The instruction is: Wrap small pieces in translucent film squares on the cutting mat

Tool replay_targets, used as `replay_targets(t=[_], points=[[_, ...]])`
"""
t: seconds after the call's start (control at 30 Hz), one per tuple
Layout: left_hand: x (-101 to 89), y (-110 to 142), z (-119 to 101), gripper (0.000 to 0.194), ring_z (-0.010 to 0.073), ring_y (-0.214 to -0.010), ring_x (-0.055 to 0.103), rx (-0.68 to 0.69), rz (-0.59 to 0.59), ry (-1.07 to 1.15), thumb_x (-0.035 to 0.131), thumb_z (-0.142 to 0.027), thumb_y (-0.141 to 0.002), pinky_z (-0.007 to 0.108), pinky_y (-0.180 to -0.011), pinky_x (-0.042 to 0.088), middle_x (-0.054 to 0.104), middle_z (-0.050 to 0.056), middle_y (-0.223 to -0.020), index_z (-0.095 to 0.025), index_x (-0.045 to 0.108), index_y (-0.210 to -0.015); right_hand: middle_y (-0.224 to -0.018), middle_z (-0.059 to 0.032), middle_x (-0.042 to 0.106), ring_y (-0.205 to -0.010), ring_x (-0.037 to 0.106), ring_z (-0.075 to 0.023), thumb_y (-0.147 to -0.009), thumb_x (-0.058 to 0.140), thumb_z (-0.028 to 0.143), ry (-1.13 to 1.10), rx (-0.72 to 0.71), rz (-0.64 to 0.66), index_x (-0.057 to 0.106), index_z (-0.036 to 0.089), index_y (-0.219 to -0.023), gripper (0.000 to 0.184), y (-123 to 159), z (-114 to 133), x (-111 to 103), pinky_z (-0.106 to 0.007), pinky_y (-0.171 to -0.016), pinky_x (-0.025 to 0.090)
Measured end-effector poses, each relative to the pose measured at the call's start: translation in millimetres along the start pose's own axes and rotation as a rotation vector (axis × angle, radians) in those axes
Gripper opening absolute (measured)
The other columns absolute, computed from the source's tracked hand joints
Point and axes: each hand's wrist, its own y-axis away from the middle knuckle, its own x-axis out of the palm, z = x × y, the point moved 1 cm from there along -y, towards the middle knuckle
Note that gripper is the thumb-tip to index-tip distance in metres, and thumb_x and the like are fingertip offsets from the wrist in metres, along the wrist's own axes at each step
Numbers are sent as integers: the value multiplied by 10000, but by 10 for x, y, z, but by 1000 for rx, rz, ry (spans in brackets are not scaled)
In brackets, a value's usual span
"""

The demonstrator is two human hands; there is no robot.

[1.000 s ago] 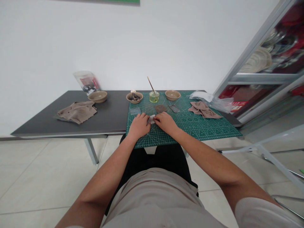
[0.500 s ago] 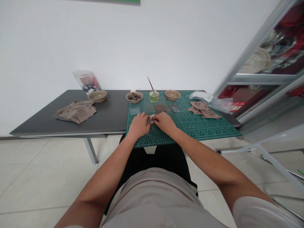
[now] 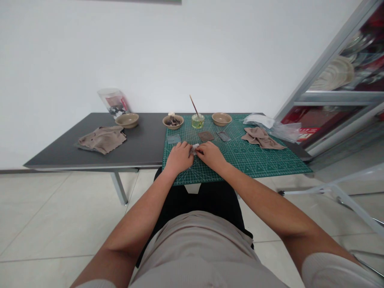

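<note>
At the front of the green cutting mat (image 3: 240, 164), my left hand (image 3: 180, 157) and my right hand (image 3: 211, 155) meet over a small whitish-grey piece (image 3: 195, 147). My left fingers curl around its left side, and my right thumb and fingers pinch its other side. Much of the piece is hidden, so its exact kind is unclear. Just behind the hands lie a grey-blue sheet (image 3: 173, 139), a brown square pad (image 3: 206, 136) and a grey flat piece (image 3: 223, 136).
Behind the pads stand a bowl of dark bits (image 3: 173, 122), a jar of greenish liquid (image 3: 198, 121) holding a brush (image 3: 193, 105), and a tan bowl (image 3: 222, 119). Brown cloths (image 3: 103, 139) lie left; another cloth (image 3: 260, 138) and a plastic bag (image 3: 276, 126) lie right.
The whole view has shifted slightly, with things appearing a little further right. Both hands stay on the small whitish-grey piece, with only slight finger movement.
</note>
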Motion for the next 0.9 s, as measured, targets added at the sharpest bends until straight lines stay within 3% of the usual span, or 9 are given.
replay_targets(t=[0.57,0.73,0.9], points=[[3,-30,40,290,286,-1053,510,-10,11,44,480,-268,-883,432,-902,417,607,109,-1107,-194,612,-1130,-873,-75,700,-862,557,-196,-900,570,203,-43,50,-12,707,161,-824,163,-54,-157,26,-316,-836,389],[-5,-44,95,445,261,-1098,513,-5,2,153,473,-321,-909,412,-929,411,603,80,-1236,-238,498,-1345,-899,-60,693,-904,571,-193,-911,581,248,-197,106,-34,677,177,-954,127,-86,-83,12,-303,-804,411],[8,-71,143,342,243,-1053,533,52,-1,178,504,-335,-905,393,-921,406,628,53,-1212,-260,598,-1226,-915,-38,678,-906,593,-185,-874,645,284,-346,167,-58,623,186,-957,131,-65,-104,-3,-293,-789,424]])
